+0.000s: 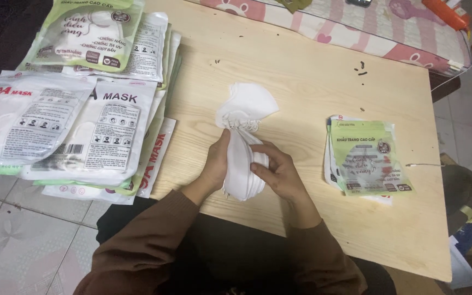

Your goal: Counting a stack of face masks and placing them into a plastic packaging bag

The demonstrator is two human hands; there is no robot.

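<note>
Stack of white face masks (pixel 244 164) stood on edge near the wooden table's (pixel 312 87) front edge, long axis running away from the person. Left hand (pixel 216 164) and right hand (pixel 277 169) flanked it, fingers pressed together clamping both sides; equally near.

Long brown sleeves reach the wrists; dark trousers below, hands ungloved.
</note>
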